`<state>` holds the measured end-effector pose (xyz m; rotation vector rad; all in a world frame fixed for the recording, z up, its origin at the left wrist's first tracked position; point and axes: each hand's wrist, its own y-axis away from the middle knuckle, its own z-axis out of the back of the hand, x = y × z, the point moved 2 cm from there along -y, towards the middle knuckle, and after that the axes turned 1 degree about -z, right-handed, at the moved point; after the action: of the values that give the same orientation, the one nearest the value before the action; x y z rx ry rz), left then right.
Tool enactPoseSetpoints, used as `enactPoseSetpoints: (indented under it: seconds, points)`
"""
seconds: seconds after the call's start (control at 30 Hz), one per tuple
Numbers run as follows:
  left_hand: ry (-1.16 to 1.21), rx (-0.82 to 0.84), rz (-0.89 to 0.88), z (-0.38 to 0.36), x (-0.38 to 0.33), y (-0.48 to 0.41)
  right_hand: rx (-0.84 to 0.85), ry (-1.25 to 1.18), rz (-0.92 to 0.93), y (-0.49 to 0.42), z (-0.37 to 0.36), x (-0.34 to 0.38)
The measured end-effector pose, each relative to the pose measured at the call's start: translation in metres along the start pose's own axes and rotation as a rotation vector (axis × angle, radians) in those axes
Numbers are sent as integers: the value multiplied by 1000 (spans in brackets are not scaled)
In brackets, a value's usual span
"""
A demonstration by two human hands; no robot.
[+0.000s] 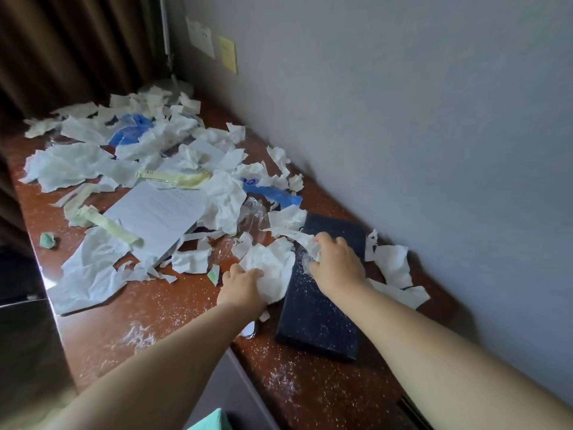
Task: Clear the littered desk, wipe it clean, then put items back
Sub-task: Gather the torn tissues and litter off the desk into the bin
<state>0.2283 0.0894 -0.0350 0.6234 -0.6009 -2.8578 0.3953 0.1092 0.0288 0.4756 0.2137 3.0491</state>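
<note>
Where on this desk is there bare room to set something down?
Bare, crumb-dusted wood lies along the near desk edge, between the large crumpled sheet and the dark book. A smaller patch surrounds the green scrap at the left edge. From the notepad to the far end, torn tissue crowds everything.

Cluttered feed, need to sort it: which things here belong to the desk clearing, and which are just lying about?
In the job: left hand gripping crumpled tissue; right hand gripping tissue scrap; blue wrapper; dark book; white pad; desk.
Just there: yellow sticky note, white wall notice, curtain.
</note>
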Motion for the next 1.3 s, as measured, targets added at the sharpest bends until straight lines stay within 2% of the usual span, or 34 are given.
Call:
enactPoseSetpoints:
  seconds: [0.17,0.33,0.53,0.63,0.87,0.97,1.07,1.2,1.3]
  points:
    - [150,-105,33,-2,-2,7,17,-2,-2,1,1,-2]
    - [256,-293,25,12,-6,25,-45,-102,-5,12,7,-14]
    - [332,-466,-100,49,-42,64,-95,-232,-25,43,26,-30]
    - [364,-500,-176,50,-65,91,-115,-289,-31,64,37,-39]
    - [419,-439,-289,-17,-125,167,-165,-376,-50,150,46,-104]
    - [511,-381,-255,-71,-151,203,-187,-451,-138,190,24,-150]
    - [492,-304,-261,-136,-165,226,-183,-517,-290,230,-15,-206]
    - [443,-123,-169,-240,-148,242,-47,-500,-477,276,-86,-273]
    - [386,24,-1,-321,-106,239,173,-545,-601,304,-163,-304]
